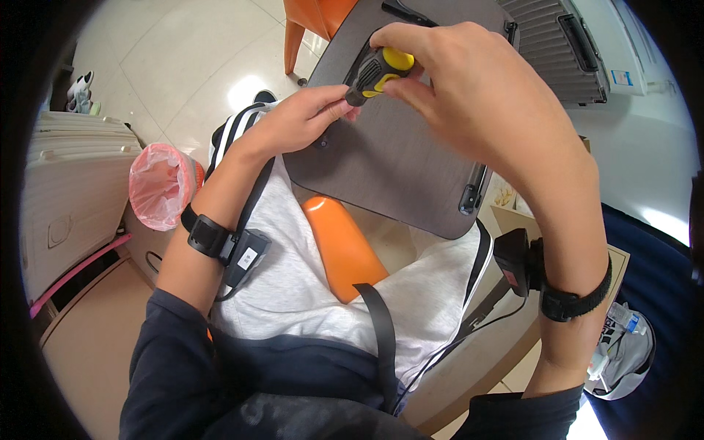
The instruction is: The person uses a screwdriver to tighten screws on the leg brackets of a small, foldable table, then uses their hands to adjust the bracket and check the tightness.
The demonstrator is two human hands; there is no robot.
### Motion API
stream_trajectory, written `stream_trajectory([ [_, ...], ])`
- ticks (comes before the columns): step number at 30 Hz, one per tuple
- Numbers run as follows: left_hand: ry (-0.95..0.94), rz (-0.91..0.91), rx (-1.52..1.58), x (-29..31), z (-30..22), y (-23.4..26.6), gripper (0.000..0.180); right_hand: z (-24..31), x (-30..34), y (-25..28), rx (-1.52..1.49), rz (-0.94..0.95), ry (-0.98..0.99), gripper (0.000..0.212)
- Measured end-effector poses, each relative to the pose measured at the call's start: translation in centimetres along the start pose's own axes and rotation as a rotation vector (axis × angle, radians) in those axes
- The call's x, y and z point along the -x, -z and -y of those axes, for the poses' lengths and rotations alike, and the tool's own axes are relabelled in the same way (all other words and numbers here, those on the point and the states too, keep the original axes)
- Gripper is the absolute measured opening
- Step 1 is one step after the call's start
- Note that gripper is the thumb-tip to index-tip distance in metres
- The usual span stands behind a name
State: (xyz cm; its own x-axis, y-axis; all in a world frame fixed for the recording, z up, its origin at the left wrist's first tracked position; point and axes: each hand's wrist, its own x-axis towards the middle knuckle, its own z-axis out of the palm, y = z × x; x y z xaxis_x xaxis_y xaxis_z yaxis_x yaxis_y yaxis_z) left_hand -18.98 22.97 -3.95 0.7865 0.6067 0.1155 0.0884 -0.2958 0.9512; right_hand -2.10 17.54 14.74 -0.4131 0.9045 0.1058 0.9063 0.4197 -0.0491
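Note:
A stubby screwdriver [378,75] with a black and yellow handle is held over the dark brown board, tilted down toward the left. My right hand [455,73] is closed around its thick back end from above. At its narrow front end, my left hand [312,117] pinches with thumb and fingertips. Those fingers hide the tip, so I cannot tell whether a bit or a screw is there. Below both hands lies the board [396,158], a flat panel with rounded corners and black metal fittings [473,189] near its edges, above my knees.
An orange seat [341,242] shows between my legs. To the left stand a pink-lined waste bin [158,187] and a pale cabinet [81,198]. Another orange chair [312,22] is beyond the board, with a grey ribbed suitcase [554,44] at the far right. A bag [627,352] lies lower right.

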Motion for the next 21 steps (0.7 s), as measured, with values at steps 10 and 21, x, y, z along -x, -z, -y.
stream_trajectory([
  [10,-0.028,-0.022,-0.019,-0.1,0.7,-0.6,0.023,1.4,-1.3,-0.6,0.250,0.177,-0.275,0.041],
  [21,0.034,0.026,-0.074,0.0,-0.6,0.2,0.022,0.2,-0.2,-0.3,0.120,0.019,0.042,0.033],
])
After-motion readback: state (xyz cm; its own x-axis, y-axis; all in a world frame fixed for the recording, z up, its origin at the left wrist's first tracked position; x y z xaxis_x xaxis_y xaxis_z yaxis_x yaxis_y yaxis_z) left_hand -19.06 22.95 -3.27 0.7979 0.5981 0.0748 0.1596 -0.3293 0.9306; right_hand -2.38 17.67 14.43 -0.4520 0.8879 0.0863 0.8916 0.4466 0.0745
